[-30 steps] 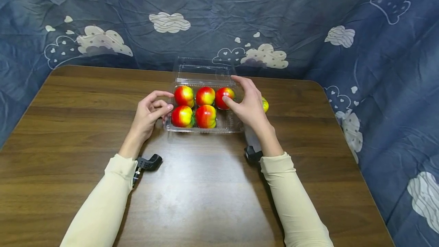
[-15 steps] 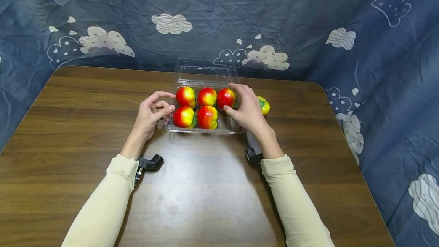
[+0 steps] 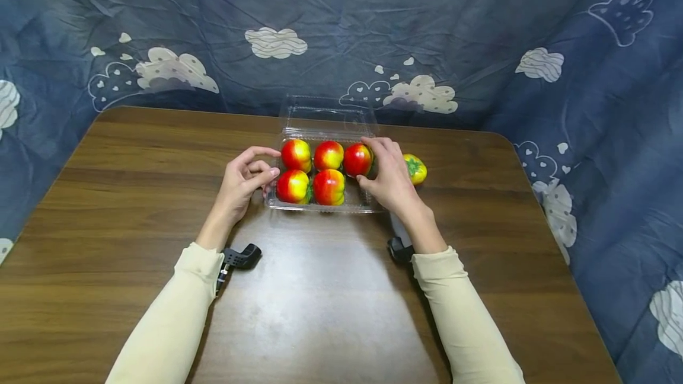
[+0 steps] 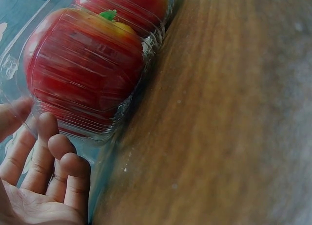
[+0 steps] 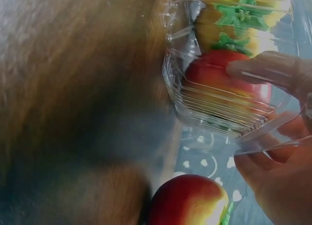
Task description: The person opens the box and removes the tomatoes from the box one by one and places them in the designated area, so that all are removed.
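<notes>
A clear plastic clamshell container (image 3: pixel 354 201) lies with its lid folded back, holding several red-and-yellow bell peppers (image 3: pixel 328 187). My left hand (image 3: pixel 242 179) holds the container's left edge with thumb and index finger; in the left wrist view its other fingers lie loosely bent by the outer wall. At the container's right end, my right hand (image 3: pixel 392 173) has thumb and fingers round the back-right bell pepper (image 3: pixel 357 160). In the right wrist view the thumb rests on a red pepper (image 5: pixel 219 79). The far side of that grip is partly hidden.
Another bell pepper (image 3: pixel 415 169) sits on the wooden table (image 3: pixel 299 313), right of the container and partly behind my right hand. The raised lid (image 3: pixel 328 114) stands near the table's back edge, before a blue cloud-patterned curtain (image 3: pixel 213 10).
The right hand's thumb and fingers have come down and nearer, lower on the back-right pepper. The left hand keeps its place at the container. The whole view has shifted slightly.
</notes>
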The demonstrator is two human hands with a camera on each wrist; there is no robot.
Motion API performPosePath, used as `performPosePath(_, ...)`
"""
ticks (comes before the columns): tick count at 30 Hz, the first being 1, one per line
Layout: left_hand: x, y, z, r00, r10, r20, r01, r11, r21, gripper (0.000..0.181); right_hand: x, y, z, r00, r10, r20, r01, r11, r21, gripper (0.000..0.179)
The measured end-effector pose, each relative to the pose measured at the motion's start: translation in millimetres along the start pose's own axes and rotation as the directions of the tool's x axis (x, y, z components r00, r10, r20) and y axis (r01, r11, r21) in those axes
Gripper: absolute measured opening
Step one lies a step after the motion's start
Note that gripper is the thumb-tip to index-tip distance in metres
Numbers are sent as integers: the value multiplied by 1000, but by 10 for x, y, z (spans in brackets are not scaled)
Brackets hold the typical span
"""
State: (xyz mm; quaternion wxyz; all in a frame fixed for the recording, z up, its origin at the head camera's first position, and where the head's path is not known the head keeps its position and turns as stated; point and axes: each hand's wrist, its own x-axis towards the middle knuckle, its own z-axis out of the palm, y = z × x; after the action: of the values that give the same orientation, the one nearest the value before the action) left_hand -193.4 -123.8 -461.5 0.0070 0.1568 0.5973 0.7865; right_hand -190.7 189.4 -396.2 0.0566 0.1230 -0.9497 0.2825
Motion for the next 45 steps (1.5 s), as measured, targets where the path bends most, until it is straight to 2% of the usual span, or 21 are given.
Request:
performPosePath(7,-4,-40,104,1000,-9,-5,9,1000,1,32,-82,70,-35,999,-16,-38,16,1000,-10,73)
performPosePath(12,-38,-38,147,1000,-9,-8,9,1000,10,33,-141,97,-42,999,-37,-36,37,999,-2,71)
performPosePath(18,-61,-63,179,1000,-11,-7,11,1000,17,33,-209,109,-48,999,-7,-37,8,1000,25,73)
performPosePath(21,-72,-64,168,1000,-6,-9,7,1000,26,33,-199,96,-42,999,-7,-50,9,999,45,73)
performPosePath(28,-96,-17,106,998,12,-55,-11,1000,19,33,-76,42,-11,994,-66,-82,71,996,62,73)
performPosePath(38,-21,-34,109,999,5,-38,-4,1000,10,34,-59,89,-16,991,-66,-119,75,994,75,71)
performPosePath(45,-37,-32,90,999,-9,-49,10,1000,21,35,-44,122,19,984,-102,-148,116,989,90,69)
